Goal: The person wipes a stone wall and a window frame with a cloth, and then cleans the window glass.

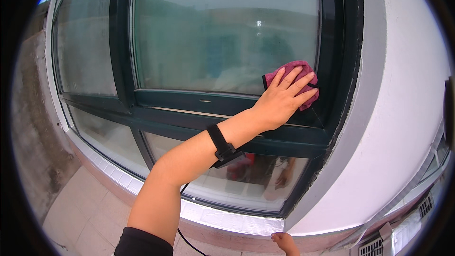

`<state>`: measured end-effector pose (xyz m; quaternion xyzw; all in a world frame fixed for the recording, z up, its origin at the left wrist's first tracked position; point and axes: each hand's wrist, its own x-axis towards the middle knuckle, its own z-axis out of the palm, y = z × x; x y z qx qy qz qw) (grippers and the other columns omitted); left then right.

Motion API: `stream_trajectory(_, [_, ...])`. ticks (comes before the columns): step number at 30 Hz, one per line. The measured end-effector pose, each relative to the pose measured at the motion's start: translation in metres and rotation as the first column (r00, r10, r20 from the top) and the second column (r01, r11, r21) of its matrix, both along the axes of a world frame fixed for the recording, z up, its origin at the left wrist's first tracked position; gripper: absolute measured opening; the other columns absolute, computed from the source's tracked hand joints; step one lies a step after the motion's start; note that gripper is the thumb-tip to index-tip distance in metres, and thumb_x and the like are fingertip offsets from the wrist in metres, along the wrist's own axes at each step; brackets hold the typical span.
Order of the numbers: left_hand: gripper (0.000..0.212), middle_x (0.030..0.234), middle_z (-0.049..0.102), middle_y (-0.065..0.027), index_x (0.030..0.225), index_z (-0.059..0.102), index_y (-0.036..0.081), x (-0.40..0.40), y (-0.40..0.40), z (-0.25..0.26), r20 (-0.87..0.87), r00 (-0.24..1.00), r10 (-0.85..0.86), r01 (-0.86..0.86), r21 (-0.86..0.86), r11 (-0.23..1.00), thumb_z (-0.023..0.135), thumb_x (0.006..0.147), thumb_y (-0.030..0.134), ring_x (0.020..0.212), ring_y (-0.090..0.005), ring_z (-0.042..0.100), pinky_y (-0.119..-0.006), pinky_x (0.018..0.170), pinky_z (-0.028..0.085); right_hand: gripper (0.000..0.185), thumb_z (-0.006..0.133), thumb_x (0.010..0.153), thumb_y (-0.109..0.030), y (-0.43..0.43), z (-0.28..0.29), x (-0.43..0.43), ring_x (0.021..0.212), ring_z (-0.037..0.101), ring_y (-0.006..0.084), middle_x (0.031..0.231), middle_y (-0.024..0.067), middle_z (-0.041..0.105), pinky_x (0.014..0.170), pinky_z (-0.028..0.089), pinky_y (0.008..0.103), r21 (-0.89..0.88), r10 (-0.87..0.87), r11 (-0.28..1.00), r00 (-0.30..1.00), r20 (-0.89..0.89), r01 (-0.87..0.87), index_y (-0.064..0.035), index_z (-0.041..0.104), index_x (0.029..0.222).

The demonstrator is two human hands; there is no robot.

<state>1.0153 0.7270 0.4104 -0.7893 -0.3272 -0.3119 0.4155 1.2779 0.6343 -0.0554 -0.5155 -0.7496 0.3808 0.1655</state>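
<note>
Stretched across the view from the lower left, my left arm ends at a folded dark-pink cloth (272, 77) with black edging. My left hand (279, 101) lies over it with fingers spread, pressing it to the lower right corner of a large window pane (199, 49). The cloth overlaps both the glass and the dark green window frame (328, 60). Low in the view, my right hand (284, 242) hangs near the silver-coloured sill strip (234, 217). Its fingers look loosely curled, and nothing is visible in them.
A black strap with a small device (227, 154) sits on my left forearm, with a black cable (190, 243) hanging below. Lower panes (106, 142) sit under the crossbar. A white wall (408, 78) curves at right, near vent grilles (371, 249). Pale floor tiles (81, 206) lie below.
</note>
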Motion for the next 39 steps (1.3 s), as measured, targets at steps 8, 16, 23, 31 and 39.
stream_trajectory(8, [0.029, 0.121, 0.052, -0.0034, 0.104, 0.063, 0.011, -0.020, -0.019, 0.000, -0.086, 0.993, -0.076, 0.082, 0.067, 0.994, 0.058, 0.075, 0.008, 0.114, -0.0259, 0.046, -0.041, 0.095, 0.042, 0.035, 0.052, 0.092, -0.032, -0.005, -0.035, 0.001, 0.077, 0.065, 0.0260, 0.085, 0.0156, 0.068, 0.071, 0.050, 0.0375, 0.055, 0.129, 0.990, 0.991, -0.039, -0.127, -0.0002, 0.065, 0.100])
stream_trajectory(16, [0.030, 0.121, 0.051, -0.0023, 0.105, 0.062, 0.014, -0.128, -0.065, -0.007, 0.014, 0.997, 0.079, -0.079, -0.007, 0.997, 0.057, 0.076, 0.006, 0.116, -0.0273, 0.045, -0.041, 0.094, 0.041, 0.034, 0.052, 0.092, -0.030, -0.010, -0.035, -0.021, 0.071, 0.064, 0.0221, 0.083, 0.0127, 0.068, 0.067, 0.050, 0.0350, 0.050, 0.118, 0.992, 0.988, -0.101, -0.114, 0.0000, 0.065, 0.100])
stream_trajectory(23, [0.036, 0.118, 0.053, -0.0081, 0.104, 0.062, 0.011, -0.269, -0.124, -0.019, 0.159, 0.954, 0.255, -0.255, -0.017, 0.967, 0.057, 0.071, -0.005, 0.111, -0.0318, 0.047, -0.041, 0.093, 0.042, 0.033, 0.055, 0.090, -0.032, -0.025, -0.011, -0.103, 0.072, 0.066, 0.0237, 0.081, 0.0129, 0.068, 0.070, 0.050, 0.0357, 0.053, 0.142, 0.989, 0.990, -0.028, -0.140, -0.0021, 0.067, 0.097])
stream_trajectory(31, [0.027, 0.115, 0.054, -0.0085, 0.100, 0.061, 0.007, -0.350, -0.170, -0.027, 0.103, 0.782, 0.615, -0.616, 0.284, 0.735, 0.058, 0.074, 0.003, 0.114, -0.0267, 0.047, -0.041, 0.098, 0.040, 0.037, 0.056, 0.088, -0.043, -0.036, 0.003, -0.200, 0.086, 0.065, 0.0292, 0.088, 0.0117, 0.069, 0.079, 0.049, 0.0364, -0.050, 0.188, 0.982, 0.980, 0.070, -0.185, -0.0117, 0.070, 0.100])
stream_trajectory(39, [0.012, 0.094, 0.053, -0.0098, 0.084, 0.058, 0.005, -0.326, -0.141, -0.037, 0.325, 0.618, 0.716, -0.785, 0.207, 0.584, 0.060, 0.072, 0.006, 0.094, -0.0272, 0.051, -0.037, 0.077, 0.050, 0.035, 0.058, 0.088, -0.038, -0.039, -0.008, -0.152, 0.075, 0.068, 0.0199, 0.080, 0.0089, 0.070, 0.072, 0.051, 0.0314, 0.028, 0.117, 0.993, 0.991, 0.067, -0.119, -0.0057, 0.070, 0.097])
